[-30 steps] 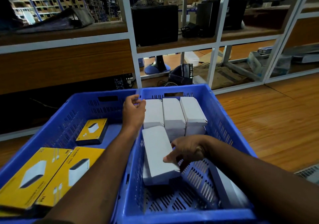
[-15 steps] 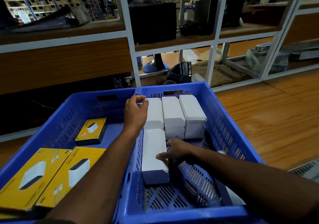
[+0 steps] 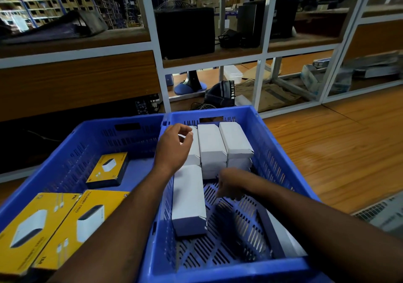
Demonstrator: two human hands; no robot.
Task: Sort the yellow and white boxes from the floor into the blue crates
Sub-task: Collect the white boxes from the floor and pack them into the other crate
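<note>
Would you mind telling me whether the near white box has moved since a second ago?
Yes. The near white box has swung from askew to straight and slid left, against the right crate's left wall.
</note>
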